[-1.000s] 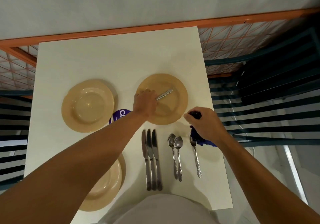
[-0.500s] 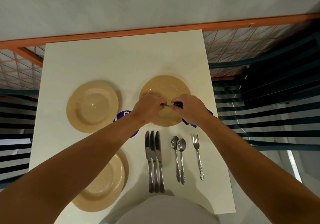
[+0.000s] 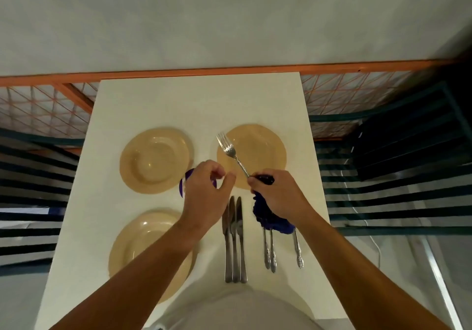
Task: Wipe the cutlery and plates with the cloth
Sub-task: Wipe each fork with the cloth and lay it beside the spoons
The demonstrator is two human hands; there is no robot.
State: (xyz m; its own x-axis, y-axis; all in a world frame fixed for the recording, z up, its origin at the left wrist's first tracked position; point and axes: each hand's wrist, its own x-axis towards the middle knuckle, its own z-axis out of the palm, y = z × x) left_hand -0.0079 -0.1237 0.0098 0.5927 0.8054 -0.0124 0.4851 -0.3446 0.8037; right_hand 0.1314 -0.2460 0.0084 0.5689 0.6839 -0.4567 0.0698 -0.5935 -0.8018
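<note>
Your right hand [image 3: 279, 197] has the fork [image 3: 231, 152] clamped by its handle end through a fold of the blue cloth [image 3: 268, 217], fingers curled tight round both. From that grip the fork's stem runs up and away to the left, tines raised over the near-left rim of the far plate [image 3: 251, 156]; the rest of the cloth hangs down from under your palm and drapes onto the heads of the two spoons [image 3: 269, 250] and the second fork [image 3: 298, 250] lying just below your wrist.

Your left hand [image 3: 204, 197] sits just left of the grip, fingers loosely curled with thumb and forefinger near one another, and holds nothing as far as this angle shows; it is apart from the fork's stem.

The risks from here, as I judge them:
- The fork is held at one end only, so a pull of the cloth along the stem could drag it out of your fingers and drop it onto the plate beneath the tines.
- The trailing cloth touches the spoons; a sweep of your wrist could scatter them toward the three knives [image 3: 235, 240] just left of the cloth.
- Tines can snag the cloth's weave if you wipe toward the tips too fast.

Steady the stem with your left hand before you wipe.
</note>
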